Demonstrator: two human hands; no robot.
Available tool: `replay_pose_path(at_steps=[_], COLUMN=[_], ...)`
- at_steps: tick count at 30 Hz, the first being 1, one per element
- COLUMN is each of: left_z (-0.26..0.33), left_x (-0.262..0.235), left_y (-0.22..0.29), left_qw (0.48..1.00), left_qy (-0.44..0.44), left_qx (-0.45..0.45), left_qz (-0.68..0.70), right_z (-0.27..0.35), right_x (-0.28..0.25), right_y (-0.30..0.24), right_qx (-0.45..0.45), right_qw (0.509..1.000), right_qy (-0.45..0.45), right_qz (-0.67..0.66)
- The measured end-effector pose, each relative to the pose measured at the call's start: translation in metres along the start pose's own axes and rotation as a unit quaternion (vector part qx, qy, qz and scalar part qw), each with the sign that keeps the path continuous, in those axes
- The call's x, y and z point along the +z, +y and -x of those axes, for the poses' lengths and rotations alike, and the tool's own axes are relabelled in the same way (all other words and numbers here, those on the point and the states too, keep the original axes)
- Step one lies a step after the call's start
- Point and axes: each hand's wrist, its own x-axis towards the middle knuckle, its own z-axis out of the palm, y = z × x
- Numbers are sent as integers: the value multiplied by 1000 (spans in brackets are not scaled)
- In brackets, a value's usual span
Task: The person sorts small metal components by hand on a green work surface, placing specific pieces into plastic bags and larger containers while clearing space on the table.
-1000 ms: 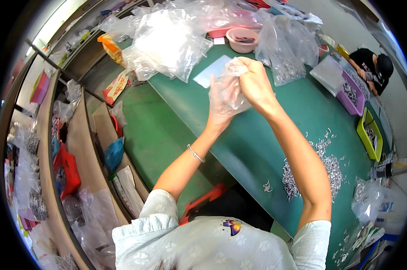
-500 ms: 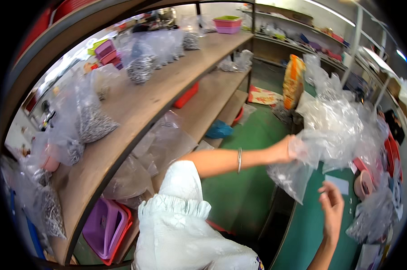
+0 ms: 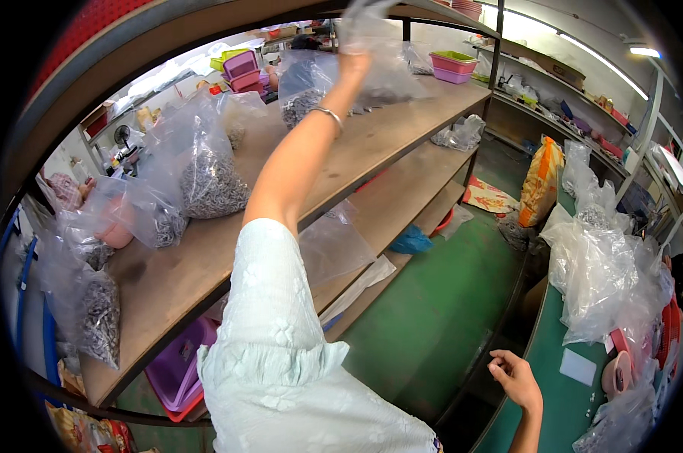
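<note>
My left hand (image 3: 354, 66) is raised over the brown wooden shelf, closed on a clear plastic bag (image 3: 390, 64) that hangs blurred around it. Whether that bag holds anything is hard to make out. Beyond and beside it stand clear bags of small grey metal-looking pieces, one bag (image 3: 305, 98) partly behind my forearm. A larger filled bag (image 3: 214, 181) sits nearer on the same shelf. My right hand (image 3: 516, 377) hovers by the edge of the green table (image 3: 534, 385), its fingers loosely bent and nothing visible in them.
Crumpled clear plastic bags (image 3: 602, 272) pile on the green table beside a white card (image 3: 578, 367) and a pink tape roll (image 3: 618, 374). Purple and red bins (image 3: 183, 362) sit under the shelf. An orange-and-white sack (image 3: 541, 181) stands at the table's far end.
My left hand has swung from the table on the right up and left over the shelf, carrying a clear plastic bag. My right hand has shifted left and lower. The view has turned left.
</note>
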Motion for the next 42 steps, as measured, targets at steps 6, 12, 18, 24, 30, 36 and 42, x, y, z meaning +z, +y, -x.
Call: replay_pose_path(at_steps=[6, 12, 18, 24, 30, 36, 42], left_z=[-42, -28, -1, 24, 59, 216, 422], left_x=[-91, -137, -131, -114, -37, 52, 15], left_y=[-136, -237, -245, -129, -42, 165, 329], left_qw=[973, 952, 994, 886, 888, 920, 724], left_qy=[158, 161, -53, 211, 323, 100, -324], left_qx=[112, 187, -49, -320, -321, -100, -36], left_qz=[-126, -180, -82, -262, -67, 365, 608], right_z=[-15, -23, -13, 14, 65, 158, 267], right_x=[10, 16, 21, 23, 31, 45, 87], right_y=[15, 54, 68, 84, 80, 47, 37], right_qx=[37, 45, 94, 121, 92, 110, 215], right_qw=[999, 999, 995, 987, 995, 976, 889], right_qy=[-32, -12, -10, 19, 25, 159, 398], right_qz=[8, -28, -37, -100, -8, 103, 73])
